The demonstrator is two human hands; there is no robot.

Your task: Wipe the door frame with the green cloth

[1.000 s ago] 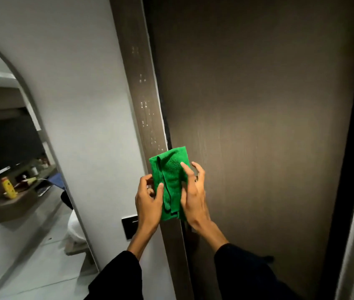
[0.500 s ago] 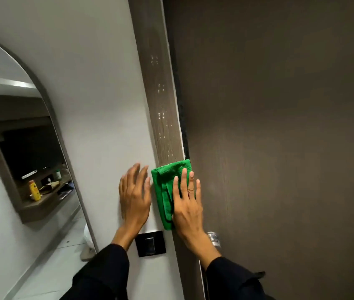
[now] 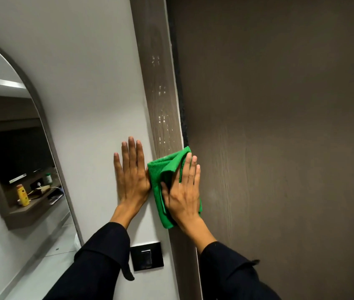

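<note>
**Head view: cloth pressed flat against the door frame**

Head view, looking forward and slightly up along a vertical brown door frame (image 3: pixel 161 100) that separates a pale wall (image 3: pixel 80 83) on the left from a dark brown door (image 3: pixel 280 126) on the right. Small bright droplets speckle the frame above the hands. The green cloth (image 3: pixel 163 169), loosely folded, lies over the frame, its upper corner reaching the door's edge. The right hand (image 3: pixel 184 191) presses on the cloth with the palm flat and the fingers extended side by side, not curled around the fabric; the thumb rests on the cloth's middle. The left hand (image 3: pixel 131 176) lies flat on the wall just beside the cloth, fingers straight and close together, holding nothing; its thumb side touches the cloth's left edge. Both forearms wear dark sleeves. A black wall switch (image 3: pixel 147 258) sits on the wall below the left hand, beside the frame. At far left an arched mirror (image 3: pixel 20 159) reflects a shelf bearing a yellow bottle (image 3: pixel 22 194).
</note>
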